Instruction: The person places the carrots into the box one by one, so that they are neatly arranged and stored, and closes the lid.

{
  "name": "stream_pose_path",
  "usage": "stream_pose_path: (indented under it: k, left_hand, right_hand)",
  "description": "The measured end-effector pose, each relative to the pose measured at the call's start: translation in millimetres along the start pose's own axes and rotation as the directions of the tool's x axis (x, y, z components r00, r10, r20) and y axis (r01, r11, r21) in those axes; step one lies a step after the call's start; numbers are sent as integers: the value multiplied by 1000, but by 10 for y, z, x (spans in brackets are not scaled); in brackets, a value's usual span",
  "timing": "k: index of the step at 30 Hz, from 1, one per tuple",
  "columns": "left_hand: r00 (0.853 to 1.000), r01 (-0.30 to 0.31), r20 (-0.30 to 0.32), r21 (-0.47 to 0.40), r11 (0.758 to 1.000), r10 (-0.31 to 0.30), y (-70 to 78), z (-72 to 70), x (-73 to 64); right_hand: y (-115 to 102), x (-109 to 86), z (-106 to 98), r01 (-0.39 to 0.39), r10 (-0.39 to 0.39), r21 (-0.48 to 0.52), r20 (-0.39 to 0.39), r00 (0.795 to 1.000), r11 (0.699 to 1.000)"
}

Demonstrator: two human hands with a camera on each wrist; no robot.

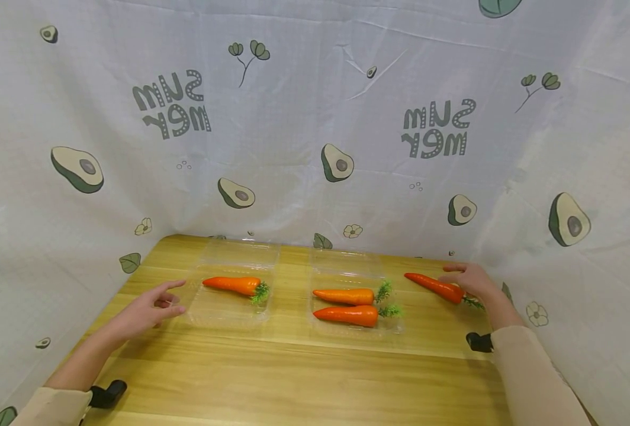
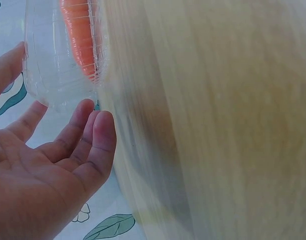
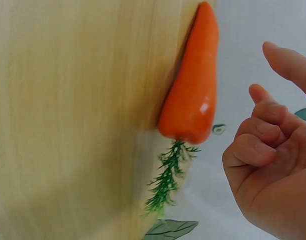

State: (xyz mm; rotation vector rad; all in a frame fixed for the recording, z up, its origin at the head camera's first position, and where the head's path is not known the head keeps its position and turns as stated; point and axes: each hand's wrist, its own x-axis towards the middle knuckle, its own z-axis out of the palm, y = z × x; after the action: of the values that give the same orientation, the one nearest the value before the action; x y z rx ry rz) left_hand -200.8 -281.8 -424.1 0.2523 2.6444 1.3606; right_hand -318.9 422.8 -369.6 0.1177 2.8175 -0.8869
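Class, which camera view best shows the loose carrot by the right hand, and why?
The right wrist view: the loose carrot appears large and unobstructed, from tip to leaves. The head view shows it smaller, with the right hand at its leafy end. The left wrist view does not show it.

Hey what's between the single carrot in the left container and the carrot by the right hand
A second clear container with two carrots in it, and strips of bare tabletop on either side. The head view shows this.
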Motion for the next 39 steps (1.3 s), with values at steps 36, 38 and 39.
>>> stream_pose_path:
  k: [36,38,39]
  left_hand:
    - [1000,0,0,-5,1000,0,31,-4,-29]
    - [1000,-8,-1,-4,1000,8,29,-8,-32]
    - [1000,-11,0,-5,1000,11,28,-7,-33]
  right_hand:
    - [414,80,74,-39,39,16,-31,999,999]
    - [418,83,76,-41,42,23,-30,999,999]
    - [417,80,76,-43,44,23,-32,999,999]
